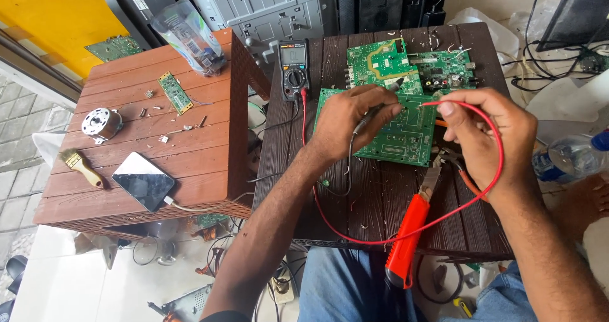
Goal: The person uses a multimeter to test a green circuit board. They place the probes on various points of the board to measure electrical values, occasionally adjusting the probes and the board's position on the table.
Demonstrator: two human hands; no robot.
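Observation:
A green circuit board (396,138) lies on the dark brown table (374,201), with a second green board (406,65) behind it. My left hand (346,119) grips a black test probe (374,113), its tip over the nearer board. My right hand (485,132) pinches a red probe (431,104), whose red lead (444,217) loops down across the table. Both leads run to a black multimeter (294,68) at the table's far left corner. Beside my right wrist lies a red-handled tool (406,239), overhanging the front edge.
A reddish-brown table (190,151) to the left carries a phone (143,180), a brush (81,167), a small motor (100,123), a narrow green board (175,92) and a plastic bottle (189,37). Pliers (453,163) lie under my right hand. Cables and parts litter the floor.

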